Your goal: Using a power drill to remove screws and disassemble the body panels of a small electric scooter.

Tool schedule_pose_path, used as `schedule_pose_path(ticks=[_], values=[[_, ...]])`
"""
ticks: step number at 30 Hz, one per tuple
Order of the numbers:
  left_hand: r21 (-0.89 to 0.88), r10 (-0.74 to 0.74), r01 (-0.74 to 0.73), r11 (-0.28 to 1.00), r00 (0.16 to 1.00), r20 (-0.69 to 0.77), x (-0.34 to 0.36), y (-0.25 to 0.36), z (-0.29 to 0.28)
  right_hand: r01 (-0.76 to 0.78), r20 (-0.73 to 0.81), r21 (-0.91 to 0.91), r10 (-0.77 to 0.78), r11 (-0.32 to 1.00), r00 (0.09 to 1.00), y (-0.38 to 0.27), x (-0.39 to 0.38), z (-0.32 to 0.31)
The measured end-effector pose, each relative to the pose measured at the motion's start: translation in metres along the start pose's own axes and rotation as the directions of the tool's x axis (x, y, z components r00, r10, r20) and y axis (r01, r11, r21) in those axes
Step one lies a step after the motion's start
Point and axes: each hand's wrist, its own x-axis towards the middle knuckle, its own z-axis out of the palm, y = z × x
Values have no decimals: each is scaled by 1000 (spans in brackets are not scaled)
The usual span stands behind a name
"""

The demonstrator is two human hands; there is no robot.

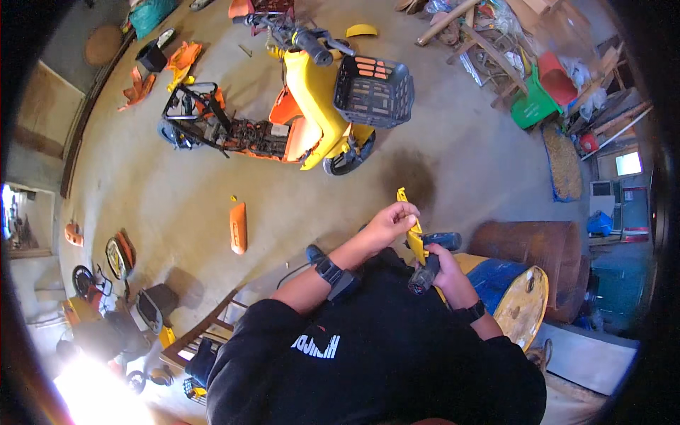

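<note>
My left hand (393, 225) holds a narrow yellow plastic piece (418, 244) upright near its upper end, fingers curled against it. My right hand (446, 268) grips a dark blue-and-black power drill (440, 240) beside the lower end of that piece, with the tool's black base showing below my fingers. The drill's tip is hard to make out behind the yellow piece. Both hands are in front of my black shirt, above the floor.
A partly stripped yellow-and-orange scooter (319, 106) with a black basket (372, 95) stands ahead. An orange panel (238, 228) lies on the floor. Metal drums (531, 244) are at my right, a wooden rack (212, 326) and parts at lower left, scrap (496, 64) at upper right.
</note>
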Motion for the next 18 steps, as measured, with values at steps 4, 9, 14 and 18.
schedule_pose_path(ticks=[4,9,14,18], values=[[137,-146,135,981,987,74,21,1,-19,92,-11,-191,-96,977,995,-28,-3,2],[333,-14,30,943,999,-50,72,1,3,142,36,-93,-139,986,990,-81,19,-11],[615,-28,66,786,997,-71,160,-10,27,175,-81,-148,-189,973,979,-162,56,-37],[840,20,-57,540,998,55,238,6,73,265,-103,-174,-285,948,953,-219,110,-91]])
